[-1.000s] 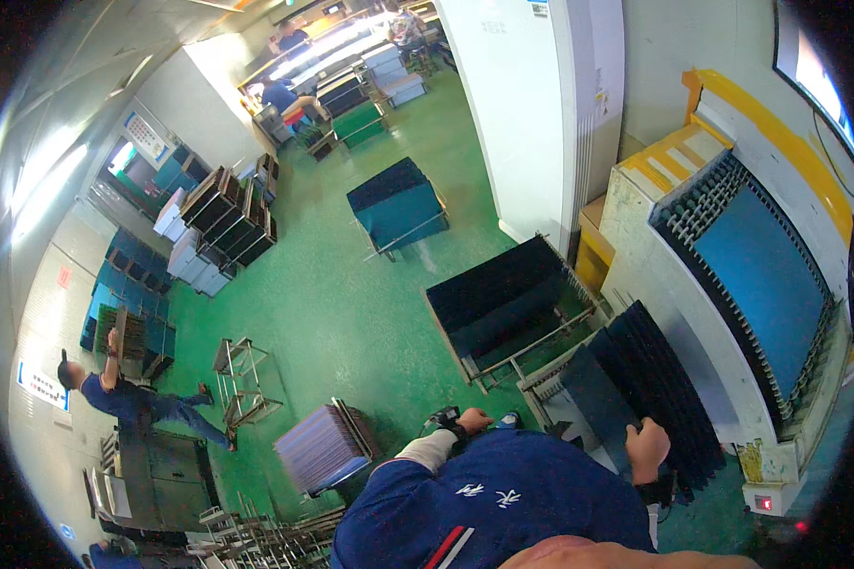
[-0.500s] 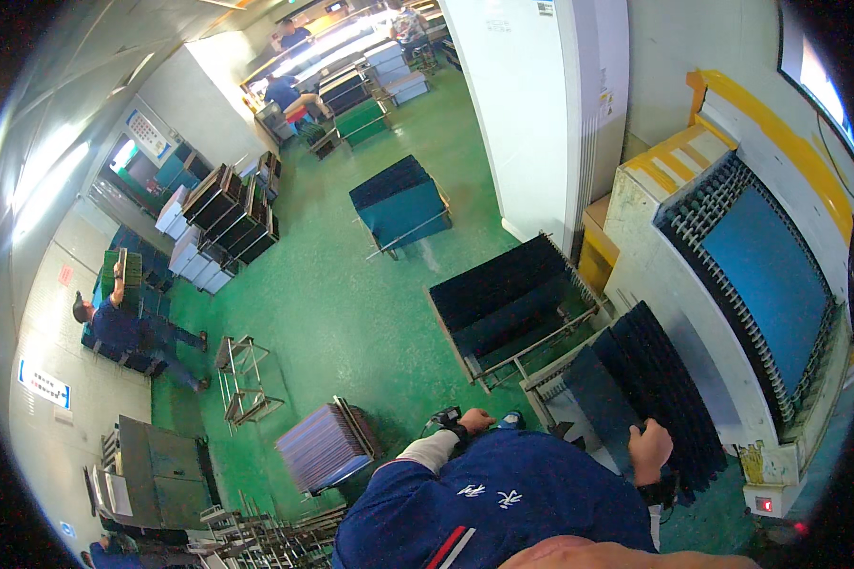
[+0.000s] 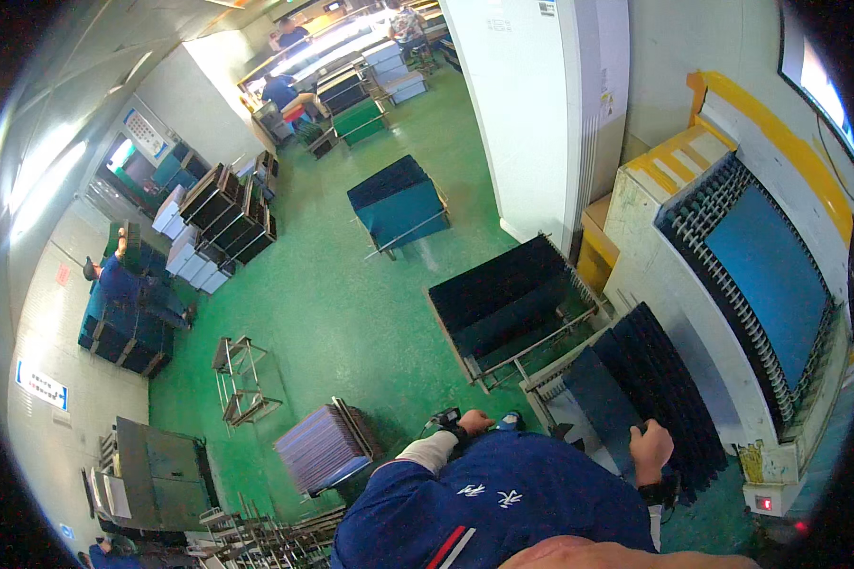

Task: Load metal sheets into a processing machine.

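Observation:
Close to my body, at the lower middle, is my left hand [image 3: 474,422], its fingers curled and what they hold, if anything, hidden. My right hand [image 3: 652,451] is closed at the right edge of a flat dark blue panel [image 3: 600,394], thumb uppermost. That panel leans apart from a row of dark upright panels [image 3: 674,389] behind it. They stand in a metal rack [image 3: 533,387], whose lower part is hidden by my body.
Another rack of dark panels [image 3: 503,308] stands ahead, and a blue one [image 3: 403,209] beyond it. At right is a white machine [image 3: 693,318] with roller rows. An empty metal frame [image 3: 245,379] and a purple panel stack [image 3: 323,446] are at left. A person [image 3: 133,284] holds a green rack.
The person at the far left has moved away toward the stacked racks, with the green rack still raised. My hands and the panel beside them look unmoved.

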{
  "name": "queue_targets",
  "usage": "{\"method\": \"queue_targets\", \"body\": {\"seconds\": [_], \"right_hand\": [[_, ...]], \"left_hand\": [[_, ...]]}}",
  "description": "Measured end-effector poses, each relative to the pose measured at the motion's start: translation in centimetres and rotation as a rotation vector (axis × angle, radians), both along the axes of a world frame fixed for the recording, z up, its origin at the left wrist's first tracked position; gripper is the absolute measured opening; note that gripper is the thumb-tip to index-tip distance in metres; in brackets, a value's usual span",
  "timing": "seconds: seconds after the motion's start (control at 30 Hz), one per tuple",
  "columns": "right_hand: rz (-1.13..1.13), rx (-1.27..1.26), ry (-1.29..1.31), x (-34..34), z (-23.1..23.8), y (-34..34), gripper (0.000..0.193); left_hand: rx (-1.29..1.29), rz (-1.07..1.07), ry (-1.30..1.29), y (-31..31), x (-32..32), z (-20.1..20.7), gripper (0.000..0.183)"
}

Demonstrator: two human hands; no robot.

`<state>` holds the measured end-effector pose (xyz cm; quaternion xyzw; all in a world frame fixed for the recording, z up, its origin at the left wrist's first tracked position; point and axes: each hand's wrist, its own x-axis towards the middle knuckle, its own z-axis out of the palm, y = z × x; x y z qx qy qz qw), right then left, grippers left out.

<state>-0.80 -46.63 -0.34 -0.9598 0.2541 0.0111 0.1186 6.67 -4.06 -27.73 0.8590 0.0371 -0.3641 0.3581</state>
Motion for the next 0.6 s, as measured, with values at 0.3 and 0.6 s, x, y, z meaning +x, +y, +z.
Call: {"method": "queue_targets", "body": {"seconds": [0.3,0.6], "right_hand": [[-0.010,0.009,0.004,0.0,-0.4,-0.1,0.036],[-0.013,0.019,-0.008,0.2,-0.4,0.0,0.037]], "left_hand": [[0.020,-0.075,-0.038,0.3,0.3,-1.0,0.047],[-0.011,-0.046,-0.007,0.3,0.4,-0.9,0.046]]}}
